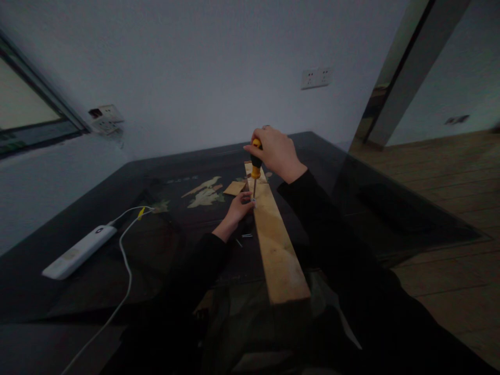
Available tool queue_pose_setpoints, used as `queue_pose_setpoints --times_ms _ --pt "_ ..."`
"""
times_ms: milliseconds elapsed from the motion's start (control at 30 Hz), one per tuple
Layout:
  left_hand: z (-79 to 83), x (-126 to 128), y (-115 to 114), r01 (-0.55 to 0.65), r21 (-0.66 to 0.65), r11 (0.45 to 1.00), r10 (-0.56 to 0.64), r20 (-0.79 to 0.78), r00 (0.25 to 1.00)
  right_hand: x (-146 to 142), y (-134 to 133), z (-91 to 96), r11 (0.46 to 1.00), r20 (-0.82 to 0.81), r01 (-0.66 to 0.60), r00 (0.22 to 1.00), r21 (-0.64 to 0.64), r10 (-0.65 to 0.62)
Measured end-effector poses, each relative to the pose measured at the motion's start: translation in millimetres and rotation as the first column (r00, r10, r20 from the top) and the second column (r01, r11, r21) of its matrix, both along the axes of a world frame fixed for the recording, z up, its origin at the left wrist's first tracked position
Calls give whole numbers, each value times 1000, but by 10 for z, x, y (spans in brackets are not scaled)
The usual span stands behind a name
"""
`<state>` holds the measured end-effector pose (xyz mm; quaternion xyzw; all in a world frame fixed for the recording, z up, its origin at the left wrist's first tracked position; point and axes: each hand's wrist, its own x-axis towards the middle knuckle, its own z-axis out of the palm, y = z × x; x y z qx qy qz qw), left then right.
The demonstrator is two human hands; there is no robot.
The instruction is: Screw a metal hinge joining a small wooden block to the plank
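Observation:
My right hand (282, 153) is wrapped round the yellow-and-black handle of a screwdriver (255, 165), held upright with its shaft pointing down. Beneath it lies a long wooden plank (278, 245), running away from me and jutting over the table's near edge. At the plank's left edge, the thumb and fingers of my left hand (237, 209) pinch a small silver screw (253, 202), which the screwdriver's tip meets. How deep the screw sits cannot be made out. Loose screws (247, 236) rest on the dark table left of the plank.
A small tan flat piece (235, 188) lies beyond my left hand on the dark table (187, 166), which has a printed flower pattern. A white power strip (80, 252) and its cable (127, 265) are at left. Wall sockets (316, 78) are above the table.

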<state>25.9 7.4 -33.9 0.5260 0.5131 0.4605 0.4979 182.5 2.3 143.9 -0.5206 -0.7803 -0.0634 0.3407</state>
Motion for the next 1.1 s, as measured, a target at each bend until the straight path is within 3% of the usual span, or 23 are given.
queue_pose_setpoints --times_ms 133,400,500,667,800,1100 --pt "2 -7 -3 0 11 1000 1 -21 1000 39 41 -7 1000 -9 12 1000 -1 -12" --pt "-22 -8 2 -13 3 1000 12 5 1000 172 46 92 959 -37 -271 962 -84 269" --pt "-20 -4 3 -13 1 1000 13 8 1000 161 34 92 970 -35 -232 973 -79 230" --pt "-3 -1 -12 -8 13 1000 8 -2 1000 103 25 42 999 1 -40 999 -21 40" --pt "6 -2 -23 -4 12 1000 4 -13 1000 102 26 34 999 20 -22 1000 -34 22" --pt "8 -6 -19 -22 3 1000 22 -34 999 260 55 111 947 -5 -285 958 -149 287"
